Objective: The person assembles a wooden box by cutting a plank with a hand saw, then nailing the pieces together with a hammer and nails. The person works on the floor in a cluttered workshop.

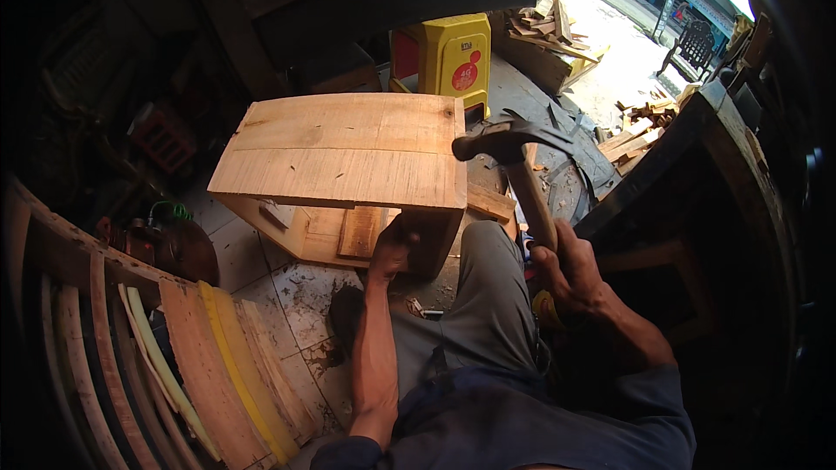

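Note:
A claw hammer (525,170) with a dark steel head and a wooden handle is raised in my right hand (570,271), whose fingers wrap round the lower handle. The head hangs just beside the right top corner of a wooden box (340,135). This box is made of pale planks, with its near side open onto the inside. At that opening, my left hand (394,248) grips the box near its right end panel, below the top. Some of its fingers are in shadow. A loose-looking brown board (362,231) shows inside the box.
Behind the box stands a yellow plastic stool (455,57). Curved wooden slats (209,365) lie at the lower left, and a dark wooden frame (723,130) rises on the right. Wood scraps (631,135) are piled farther back. My bent knee (492,252) is close to the box.

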Motion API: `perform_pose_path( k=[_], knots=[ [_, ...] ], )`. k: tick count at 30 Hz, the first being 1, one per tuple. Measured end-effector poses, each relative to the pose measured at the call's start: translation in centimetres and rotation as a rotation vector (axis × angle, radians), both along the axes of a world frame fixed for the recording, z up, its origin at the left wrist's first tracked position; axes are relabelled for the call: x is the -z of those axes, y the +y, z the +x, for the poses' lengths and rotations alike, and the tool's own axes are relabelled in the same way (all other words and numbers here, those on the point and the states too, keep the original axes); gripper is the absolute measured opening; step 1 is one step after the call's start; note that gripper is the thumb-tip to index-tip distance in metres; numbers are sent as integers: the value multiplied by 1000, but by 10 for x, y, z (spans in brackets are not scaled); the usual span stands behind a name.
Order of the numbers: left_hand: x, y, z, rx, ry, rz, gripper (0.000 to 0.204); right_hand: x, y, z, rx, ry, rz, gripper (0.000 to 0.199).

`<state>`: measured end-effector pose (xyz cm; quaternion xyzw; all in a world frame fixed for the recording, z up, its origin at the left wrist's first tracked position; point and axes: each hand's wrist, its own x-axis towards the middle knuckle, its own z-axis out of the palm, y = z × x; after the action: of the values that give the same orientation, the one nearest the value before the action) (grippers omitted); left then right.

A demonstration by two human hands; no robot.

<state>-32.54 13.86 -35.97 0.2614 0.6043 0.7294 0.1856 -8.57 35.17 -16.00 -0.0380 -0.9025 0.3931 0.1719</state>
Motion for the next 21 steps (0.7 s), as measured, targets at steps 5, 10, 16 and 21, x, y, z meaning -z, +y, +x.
perform_pose_path(
  k=[5,10,16,21],
  knots=[
    [32,-9,-24,23,431,-53,20,-12,6,-15,14,-297,316,31],
    [15,-1,-4,24,67,65,20,-37,8,-12,-50,-395,195,32],
    [11,-1,-3,24,85,-90,23,-10,8,-6,-11,-518,263,33],
    [-2,-1,-5,26,89,-80,27,7,29,0,44,-402,156,37]
  ],
)
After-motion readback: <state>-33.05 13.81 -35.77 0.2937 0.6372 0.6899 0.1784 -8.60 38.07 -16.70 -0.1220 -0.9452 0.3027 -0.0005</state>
